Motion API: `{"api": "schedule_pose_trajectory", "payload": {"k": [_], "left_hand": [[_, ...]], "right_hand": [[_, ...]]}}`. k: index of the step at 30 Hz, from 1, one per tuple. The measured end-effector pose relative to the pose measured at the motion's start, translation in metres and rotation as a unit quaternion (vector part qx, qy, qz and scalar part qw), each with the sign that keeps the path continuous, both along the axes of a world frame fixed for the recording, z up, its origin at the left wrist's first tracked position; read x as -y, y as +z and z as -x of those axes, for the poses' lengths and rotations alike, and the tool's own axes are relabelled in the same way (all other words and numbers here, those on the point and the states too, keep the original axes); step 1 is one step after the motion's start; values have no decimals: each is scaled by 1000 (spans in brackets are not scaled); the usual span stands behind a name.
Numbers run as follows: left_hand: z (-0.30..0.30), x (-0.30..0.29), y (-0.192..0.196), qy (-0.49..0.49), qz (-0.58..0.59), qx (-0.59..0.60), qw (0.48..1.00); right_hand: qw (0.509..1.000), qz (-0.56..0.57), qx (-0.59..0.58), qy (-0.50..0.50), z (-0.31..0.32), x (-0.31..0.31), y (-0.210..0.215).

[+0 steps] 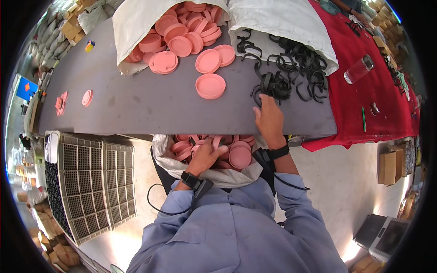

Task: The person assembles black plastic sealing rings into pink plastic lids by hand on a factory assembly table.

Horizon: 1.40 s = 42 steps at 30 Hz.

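My left hand [205, 157] is over a white sack [165, 164] on my lap, filled with round pink plastic lids [240, 157]. Its thumb is spread away from the fingers, whose tips are partly hidden among the lids; no firm hold shows. My right hand [271, 117] reaches over the table's near edge to a pile of curved black plastic pieces [276, 85]. Its fingertips touch the near side of the pile, the thumb stands apart, and nothing shows in its grasp. Small black parts peek out among the lids in the lap sack.
On the grey table [150, 104], an open white sack [129, 22] spills pink lids; another white sack [282, 18] spills black pieces. Red cloth [346, 100] at right bears a clear tumbler [359, 69] and a green pen [363, 119]. Plastic crates [93, 182] stand left below; a cardboard box [389, 167] at right.
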<state>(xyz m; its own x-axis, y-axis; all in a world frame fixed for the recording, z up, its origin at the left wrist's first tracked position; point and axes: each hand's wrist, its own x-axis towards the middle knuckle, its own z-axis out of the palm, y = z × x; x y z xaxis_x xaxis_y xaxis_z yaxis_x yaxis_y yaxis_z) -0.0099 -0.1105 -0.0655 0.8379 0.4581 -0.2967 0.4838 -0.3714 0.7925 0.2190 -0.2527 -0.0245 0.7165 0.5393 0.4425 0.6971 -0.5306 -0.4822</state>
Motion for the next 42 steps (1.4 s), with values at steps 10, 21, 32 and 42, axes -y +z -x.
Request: {"api": "schedule_pose_trajectory", "payload": {"k": [10, 21, 32, 42], "left_hand": [[-78, -65, 91, 15, -414, 210, 886], [-79, -91, 68, 150, 91, 275, 945], [-21, -54, 100, -30, 214, 180, 960], [-19, -19, 84, 189, 371, 379, 827]], "right_hand": [[992, -66, -69, 84, 23, -4, 14], [903, -234, -356, 47, 36, -2, 36], [897, -158, -328, 251, 62, -32, 75], [704, -346, -608, 124, 82, -33, 48]]}}
